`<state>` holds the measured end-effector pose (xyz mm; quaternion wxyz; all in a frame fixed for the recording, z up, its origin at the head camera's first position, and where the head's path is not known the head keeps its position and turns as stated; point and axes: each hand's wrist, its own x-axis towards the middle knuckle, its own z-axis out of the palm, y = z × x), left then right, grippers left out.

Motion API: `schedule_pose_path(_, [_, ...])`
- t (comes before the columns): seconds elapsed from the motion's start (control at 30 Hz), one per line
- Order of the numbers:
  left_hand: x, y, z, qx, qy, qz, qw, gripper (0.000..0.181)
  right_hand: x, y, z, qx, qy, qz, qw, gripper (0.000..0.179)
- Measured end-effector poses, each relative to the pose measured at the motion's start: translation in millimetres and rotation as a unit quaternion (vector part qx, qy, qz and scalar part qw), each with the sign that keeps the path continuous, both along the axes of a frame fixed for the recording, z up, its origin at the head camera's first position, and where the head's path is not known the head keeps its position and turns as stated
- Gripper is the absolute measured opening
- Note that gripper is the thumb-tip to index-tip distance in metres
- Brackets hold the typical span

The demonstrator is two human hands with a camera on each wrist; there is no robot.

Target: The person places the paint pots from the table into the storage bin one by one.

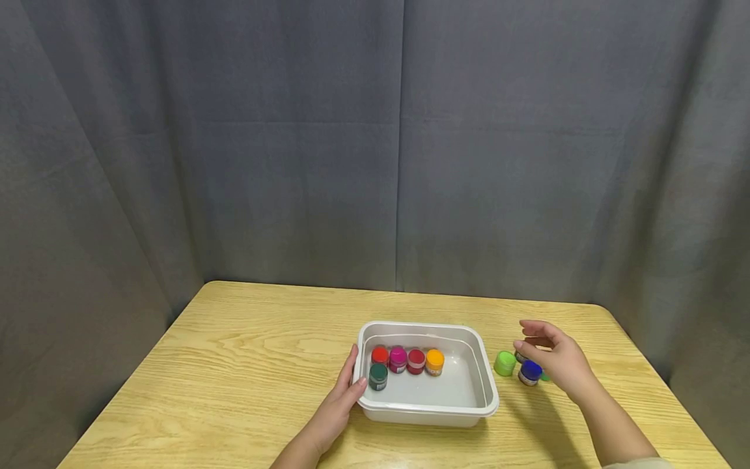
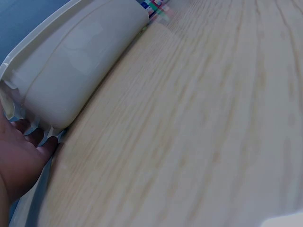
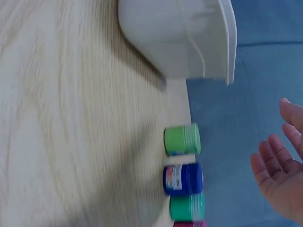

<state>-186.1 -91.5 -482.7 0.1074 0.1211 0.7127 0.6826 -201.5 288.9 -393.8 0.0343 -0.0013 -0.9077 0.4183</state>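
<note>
My left hand [image 1: 334, 407] grips the left side of a white plastic tub [image 1: 428, 418], thumb over the rim and fingers along the outer wall. Inside the tub stand small paint jars: a red one [image 1: 379, 355], a magenta one [image 1: 398, 359], a dark red one [image 1: 416, 361], a yellow-orange one [image 1: 435, 362] and a dark green one [image 1: 377, 376]. To the right of the tub, my right hand [image 1: 559, 361] hovers with loosely bent fingers above more jars and holds nothing. Closest to it are a light green jar [image 1: 505, 363] and a blue jar [image 1: 530, 372].
A teal green jar [image 3: 187, 208] and a magenta jar [image 3: 189, 224] stand beyond the blue one in the right wrist view, partly cut off or overlapped. The wooden table [image 1: 234, 365] ends at grey curtains [image 1: 293, 163] behind and on both sides.
</note>
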Motion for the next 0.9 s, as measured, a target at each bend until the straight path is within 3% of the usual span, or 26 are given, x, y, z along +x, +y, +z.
schedule_pose_path(0.47, [-0.2, -0.1, -0.8, 0.000, 0.002, 0.002, 1.0000, 0.069, 6.2, 45.7, -13.5, -0.008, -0.019, -0.064, 0.9978, 0.070])
schedule_pose_path(0.9, [-0.9, -0.7, -2.4, -0.004, 0.002, 0.001, 1.0000, 0.069, 1.2, 79.1, -40.8, -0.019, -0.078, -0.101, 0.9917, 0.082])
